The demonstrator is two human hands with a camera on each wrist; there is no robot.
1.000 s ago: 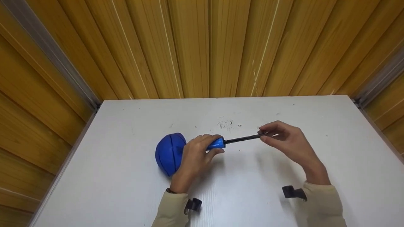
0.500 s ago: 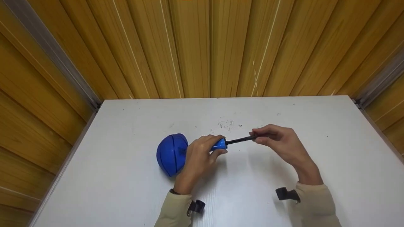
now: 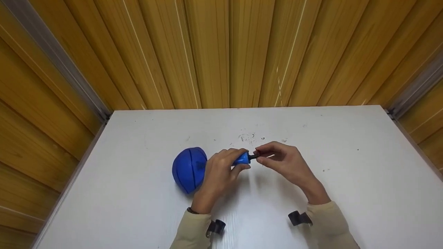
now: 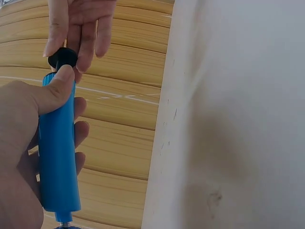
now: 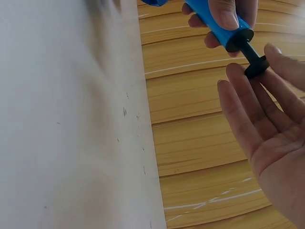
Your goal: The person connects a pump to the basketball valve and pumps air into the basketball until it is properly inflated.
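My left hand [image 3: 218,170] grips the blue barrel of a small hand pump [image 4: 58,162], fingers wrapped round it and thumb near its collar. At the pump's far end a silvery needle [image 4: 65,224] leads into a blue ball [image 3: 187,169] with dark seams, which looks slack and caved in on one side. My right hand [image 3: 285,162] pinches the pump's black disc-shaped handle [image 5: 257,67] between thumb and fingertips. Only a short piece of the black rod [image 5: 248,50] shows between handle and barrel. Part of the ball is hidden behind my left hand.
The white table [image 3: 138,214] carries dark scuff marks [image 3: 247,137] beyond the hands. Yellow wood-look panels [image 3: 214,52] rise behind its back edge and at both sides. Black wrist mounts [image 3: 216,227] stick out from the beige sleeves.
My right hand has moved left toward my left hand, sliding the pump's rod into the barrel from well extended to nearly all in. The left hand and ball have shifted only slightly right.
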